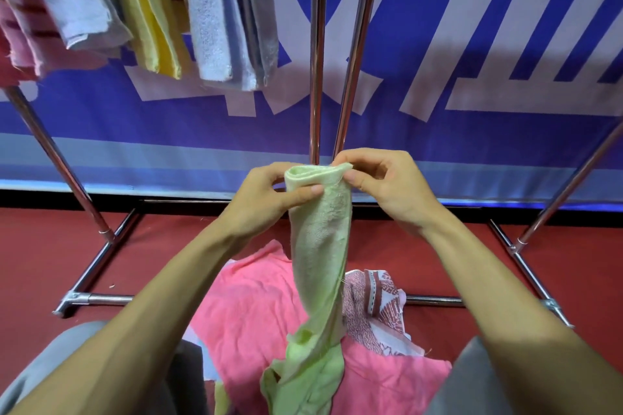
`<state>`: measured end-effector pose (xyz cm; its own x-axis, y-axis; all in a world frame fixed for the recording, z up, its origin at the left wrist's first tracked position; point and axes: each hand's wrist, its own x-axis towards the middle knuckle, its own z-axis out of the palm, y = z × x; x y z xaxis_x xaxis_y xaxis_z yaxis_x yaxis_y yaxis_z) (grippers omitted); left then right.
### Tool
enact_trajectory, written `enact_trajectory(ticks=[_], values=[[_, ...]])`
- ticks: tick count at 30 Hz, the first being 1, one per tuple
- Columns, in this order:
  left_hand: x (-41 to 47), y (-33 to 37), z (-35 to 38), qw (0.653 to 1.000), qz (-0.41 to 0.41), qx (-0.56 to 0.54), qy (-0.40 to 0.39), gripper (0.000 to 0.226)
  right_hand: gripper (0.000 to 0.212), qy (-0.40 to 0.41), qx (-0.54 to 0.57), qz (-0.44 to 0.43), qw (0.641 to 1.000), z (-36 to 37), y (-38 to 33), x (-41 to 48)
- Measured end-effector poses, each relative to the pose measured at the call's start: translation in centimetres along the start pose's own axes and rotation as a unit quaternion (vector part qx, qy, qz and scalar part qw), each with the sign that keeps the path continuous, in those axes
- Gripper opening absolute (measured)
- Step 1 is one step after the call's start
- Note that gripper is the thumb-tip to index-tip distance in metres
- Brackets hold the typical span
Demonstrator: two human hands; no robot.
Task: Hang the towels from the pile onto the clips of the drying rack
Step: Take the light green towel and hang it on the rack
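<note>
A light green towel [320,246] hangs twisted in front of me, held by its top edge. My left hand [266,199] pinches the left side of that edge between thumb and fingers. My right hand [381,185] pinches the right corner. The towel's lower end drapes down onto the pile, where a pink towel [256,317] and a patterned maroon-and-white cloth [374,307] lie on the red floor. The chrome drying rack [317,54] stands just behind my hands. Several towels [209,17] hang from it at the upper left; the clips are out of view.
A slanted rack leg [50,148] runs down on the left and another [569,182] on the right, joined by floor bars [101,298]. A blue-and-white banner [472,54] covers the wall behind. My grey-clad knees [60,357] frame the pile.
</note>
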<state>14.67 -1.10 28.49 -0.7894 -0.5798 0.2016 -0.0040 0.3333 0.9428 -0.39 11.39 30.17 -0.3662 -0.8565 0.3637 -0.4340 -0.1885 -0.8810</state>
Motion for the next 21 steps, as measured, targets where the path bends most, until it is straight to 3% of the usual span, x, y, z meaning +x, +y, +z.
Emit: enact_trajectory(ticks=[5, 11, 16, 21], values=[[-0.2, 0.3, 1.3, 0.996, 0.061, -0.051, 0.034, 0.007, 0.022, 0.088, 0.004, 0.004, 0.996, -0.2, -0.1, 0.0], [0.5, 3.4, 1.3, 0.991, 0.094, -0.054, 0.082, 0.005, 0.019, 0.182, 0.05, 0.025, 0.982, -0.3, -2.9, 1.7], [2.2, 11.0, -0.4, 0.983, 0.156, -0.031, 0.094, 0.009, 0.018, 0.233, 0.076, -0.019, 0.969, -2.1, -9.4, 4.5], [3.8, 19.5, -2.7, 0.978, 0.194, 0.048, 0.068, 0.01, 0.016, 0.275, 0.117, -0.009, 0.954, -4.0, -16.1, 6.3]])
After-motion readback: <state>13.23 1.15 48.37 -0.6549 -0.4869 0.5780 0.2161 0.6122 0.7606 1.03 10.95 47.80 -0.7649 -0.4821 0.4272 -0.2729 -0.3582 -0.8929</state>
